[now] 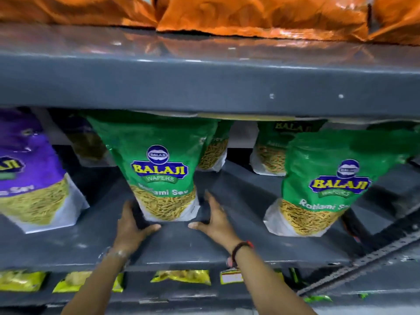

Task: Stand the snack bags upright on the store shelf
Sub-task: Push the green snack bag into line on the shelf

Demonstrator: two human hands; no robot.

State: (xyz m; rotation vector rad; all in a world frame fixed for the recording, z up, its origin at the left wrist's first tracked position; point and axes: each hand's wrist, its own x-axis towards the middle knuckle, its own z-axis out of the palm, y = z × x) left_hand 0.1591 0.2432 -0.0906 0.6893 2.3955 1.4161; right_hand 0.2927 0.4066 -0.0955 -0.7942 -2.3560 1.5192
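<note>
A green Balaji snack bag (159,160) stands upright in the middle of the grey shelf (172,244), its top under the shelf above. My left hand (131,226) presses the bag's lower left corner, thumb along the front of its base. My right hand (213,219) cups the lower right corner, fingers up beside the bag's edge. A second green bag (322,178) stands upright to the right. A purple bag (34,173) leans at the left. More green bags (272,151) stand further back.
Orange bags (250,17) fill the shelf above, whose thick grey front edge (204,85) overhangs the bag tops. Yellow packets (181,276) lie on the shelf below. A perforated metal upright (375,258) slants at the lower right. Bare shelf shows between the front bags.
</note>
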